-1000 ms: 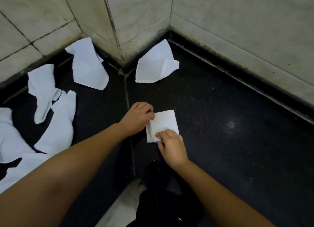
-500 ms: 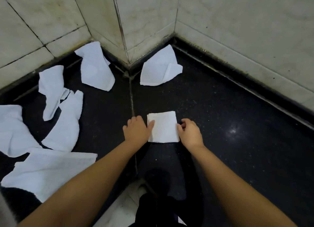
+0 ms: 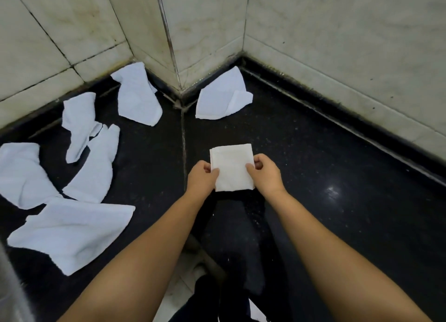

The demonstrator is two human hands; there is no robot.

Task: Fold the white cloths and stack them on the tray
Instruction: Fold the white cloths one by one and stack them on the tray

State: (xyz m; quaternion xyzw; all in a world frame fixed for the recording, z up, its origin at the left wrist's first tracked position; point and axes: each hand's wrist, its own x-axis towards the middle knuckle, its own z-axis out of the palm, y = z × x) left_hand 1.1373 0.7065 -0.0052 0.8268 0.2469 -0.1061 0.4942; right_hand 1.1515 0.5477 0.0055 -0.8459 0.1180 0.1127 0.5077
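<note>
Folded cloth (image 3: 231,167), centre frame: half a second ago flat on dark counter (image 3: 337,213), hands beside it. Now left hand (image 3: 202,177) and right hand (image 3: 265,173) pinch its side edges, thumbs on top. Fold looks finished; tray not visible. Loose cloths (image 3: 70,227) wait at left.

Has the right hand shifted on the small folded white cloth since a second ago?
Yes. The right hand went from the near edge of the small folded white cloth to its right edge, farther from the floor seam.

One folded cloth (image 3: 233,167), six loose cloths (image 3: 72,230), two hands (image 3: 202,177).
</note>
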